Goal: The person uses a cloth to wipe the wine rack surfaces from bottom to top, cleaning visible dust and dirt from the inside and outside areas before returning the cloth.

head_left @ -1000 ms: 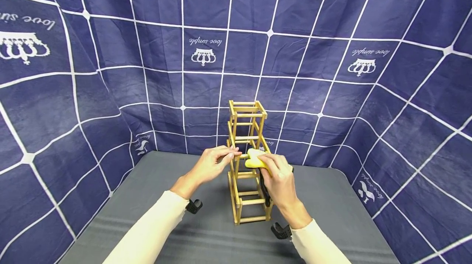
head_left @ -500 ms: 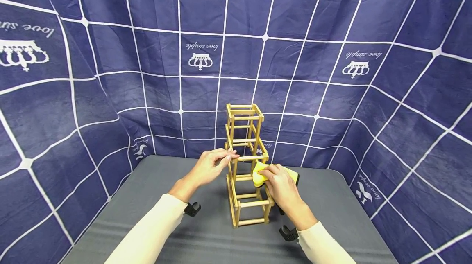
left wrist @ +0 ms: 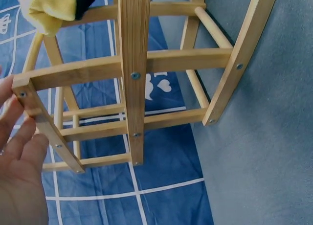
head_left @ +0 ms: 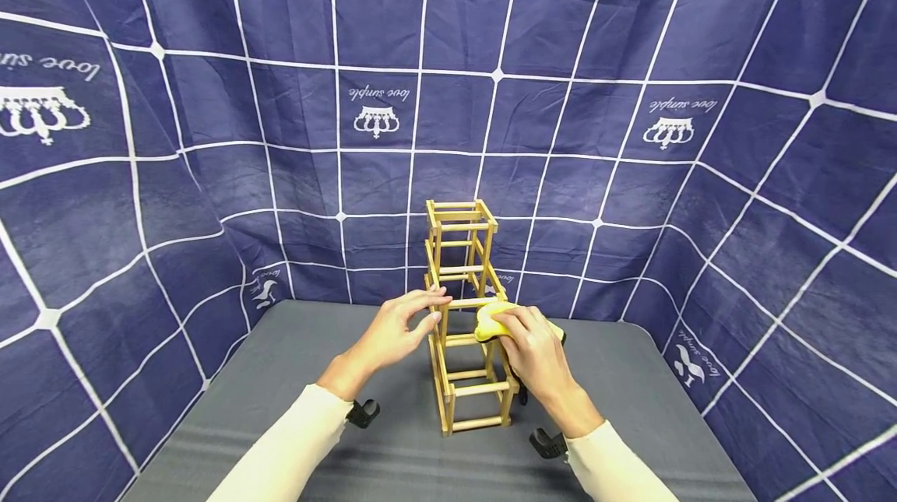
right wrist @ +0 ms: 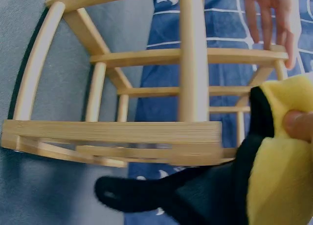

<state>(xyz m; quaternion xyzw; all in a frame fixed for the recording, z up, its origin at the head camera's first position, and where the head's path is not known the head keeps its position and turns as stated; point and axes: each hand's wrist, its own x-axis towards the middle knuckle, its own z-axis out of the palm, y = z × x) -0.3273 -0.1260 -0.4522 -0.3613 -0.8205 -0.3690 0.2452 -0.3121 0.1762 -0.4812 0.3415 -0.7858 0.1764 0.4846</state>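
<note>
A stepped wooden rack [head_left: 476, 391] of thin bars stands on the grey surface. My right hand [head_left: 539, 350] grips a yellow cloth [head_left: 496, 319] with black edging, held against or very close to the rack's right side at the middle tier. In the right wrist view, the yellow cloth [right wrist: 283, 171] is bunched under a fingertip, and its black part hangs below the bars. My left hand [head_left: 399, 331] has its fingers extended at the rack's left side. The left wrist view shows its fingers [left wrist: 19, 137] touching a corner post of the rack [left wrist: 54, 129].
A dark blue curtain [head_left: 280, 136] with white grid lines and crown prints surrounds the back and sides. The grey padded surface [head_left: 280, 408] extends beneath the rack. Each wrist wears a black strap mount [head_left: 363, 413].
The right hand has moved the yellow cloth from the rack's middle to its right side, down and then slightly up. The left hand stays at the rack, its thumb now lower. The head view shifts slightly.
</note>
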